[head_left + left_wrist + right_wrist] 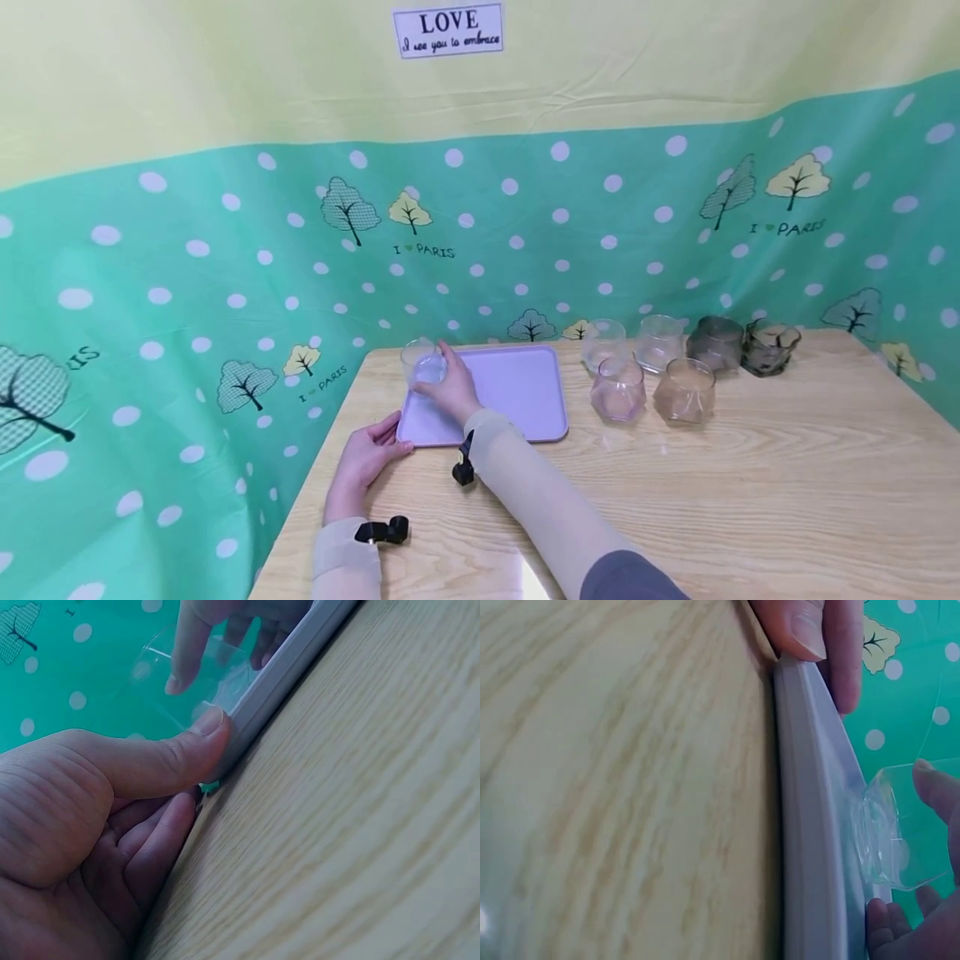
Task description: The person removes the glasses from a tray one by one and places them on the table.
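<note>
A shallow lilac tray (521, 392) lies on the wooden table. Over its far left corner my right hand (453, 392) holds a clear drinking glass (417, 358), thumb and fingers spread around its side. In the right wrist view the faceted base of this glass (877, 832) is right at the tray's surface. My left hand (366, 457) grips the tray's near left corner. The left wrist view has the left thumb (169, 761) on the rim, with the other fingers curled low by the table's edge, their tips partly hidden.
Right of the tray several glasses stand grouped: two clear ones at the back, a smoky grey glass (716, 343), a dark patterned glass (770, 348), and in front a pinkish glass (618, 390) and an amber glass (685, 392). A green dotted curtain (420, 292) hangs behind the table (750, 492).
</note>
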The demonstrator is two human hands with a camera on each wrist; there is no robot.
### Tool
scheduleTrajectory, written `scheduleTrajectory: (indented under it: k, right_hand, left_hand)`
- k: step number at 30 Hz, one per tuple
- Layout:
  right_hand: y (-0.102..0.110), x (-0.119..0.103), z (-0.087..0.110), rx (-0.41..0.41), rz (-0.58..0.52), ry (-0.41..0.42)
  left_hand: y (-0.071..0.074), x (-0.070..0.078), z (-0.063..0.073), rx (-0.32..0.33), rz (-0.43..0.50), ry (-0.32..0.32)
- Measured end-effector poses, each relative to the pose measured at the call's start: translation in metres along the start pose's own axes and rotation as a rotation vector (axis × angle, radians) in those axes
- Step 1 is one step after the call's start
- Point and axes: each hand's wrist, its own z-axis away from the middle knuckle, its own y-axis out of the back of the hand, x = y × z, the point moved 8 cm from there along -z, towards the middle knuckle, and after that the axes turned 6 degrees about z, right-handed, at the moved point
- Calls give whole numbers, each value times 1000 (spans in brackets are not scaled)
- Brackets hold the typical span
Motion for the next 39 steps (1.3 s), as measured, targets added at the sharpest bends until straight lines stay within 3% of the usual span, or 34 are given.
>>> scheduleTrajectory:
  k: [19,28,34,39]
  right_hand:
    - [3,7,5,-39,6,-12]
    - [22,17,18,-36,-107,7]
    - [36,17,34,-82,-202,4]
    - [61,10,53,-126,-190,25]
  left_hand:
    - [1,0,1,13,4,2]
    - [1,1,1,17,-3,11]
    - [0,0,1,6,10,0]
    - [0,-1,2,3,21,3]
